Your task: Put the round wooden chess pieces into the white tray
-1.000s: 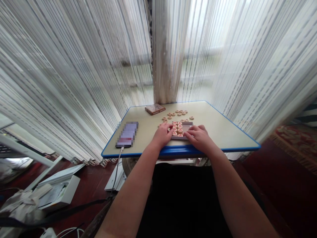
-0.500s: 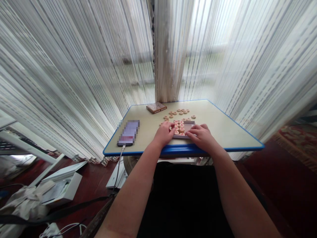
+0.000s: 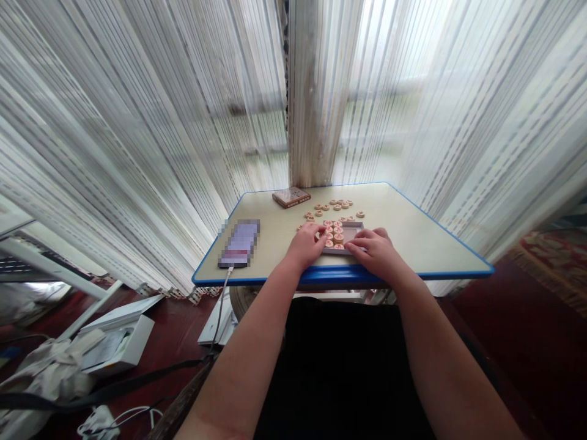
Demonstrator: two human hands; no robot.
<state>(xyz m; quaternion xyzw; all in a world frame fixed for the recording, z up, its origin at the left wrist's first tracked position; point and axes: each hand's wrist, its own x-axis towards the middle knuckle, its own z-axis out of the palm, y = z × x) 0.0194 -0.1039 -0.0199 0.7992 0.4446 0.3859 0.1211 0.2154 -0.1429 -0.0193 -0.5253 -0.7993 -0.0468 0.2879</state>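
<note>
We reference all positions to the tray (image 3: pixel 353 230) on the tabletop (image 3: pixel 426 250). At its near right corner we observe the right hand (image 3: pixel 375 245); at its left side, the left hand (image 3: pixel 307 243), fingers curled. Whether either is clamped on anything, we cannot tell. Inside the tray, red-marked discs (image 3: pixel 338 231) occupy two columns at left; bare floor shows at right. Left of the tray lies a phone (image 3: pixel 240 243), its screen pixelated. Beyond the tray, we count loose discs (image 3: pixel 337 208) as unplaced. Farther back-left lies a printed box (image 3: pixel 291 197). No characters are legible.

Home room, sheer striped curtains (image 3: pixel 183 91), fringed rug (image 3: pixel 550 266), red-brown floor (image 3: pixel 178 327)
</note>
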